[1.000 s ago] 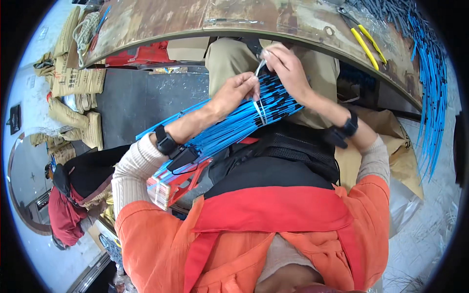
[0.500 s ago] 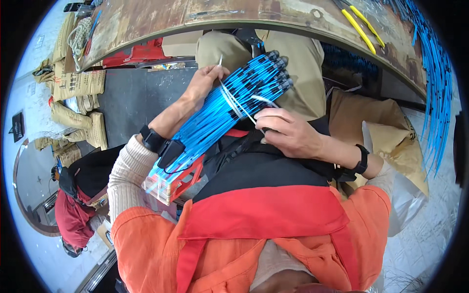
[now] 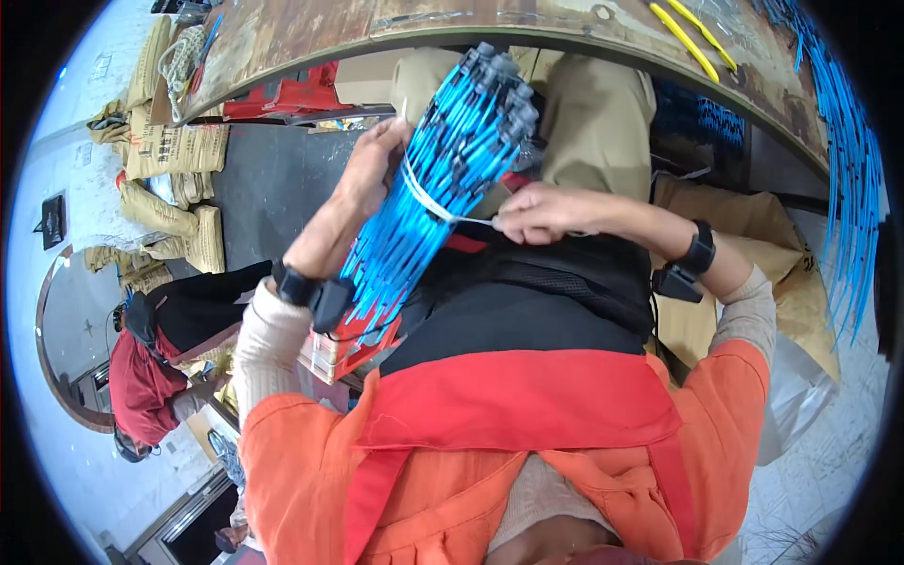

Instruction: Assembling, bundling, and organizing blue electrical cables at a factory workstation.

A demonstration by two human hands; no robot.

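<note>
I have a bundle of thin blue strands (image 3: 395, 250) slanting over my lap, just below the near edge of the bench (image 3: 311, 58), its dark-tipped end pointing up toward that edge. The step in hand, as I judge it, is drawing a white tie (image 3: 426, 200) snug around the bundle's middle. My right hand (image 3: 548, 213) is closed, its fingers pinching the free length, which runs taut and straight out from the wraps. My left hand (image 3: 369, 162) sits against the bundle's left side, fingers pressed together; a short white end pokes up past them, so they seem to be pinching the other end. The next move, I'd say, calls for an even pull from both sides, so the turns bite without sliding along. The strands look smooth, slick and springy, like plastic, fanning a little below the wraps, with blunt, knobby dark grey tips crowded at the top. The tie is slim and pale; whether it is flat or round I can't tell. On the worn, scuffed wooden bench lie yellow-handled pliers (image 3: 686, 44), and more blue strands (image 3: 847, 165) droop limply off its right end.
</note>
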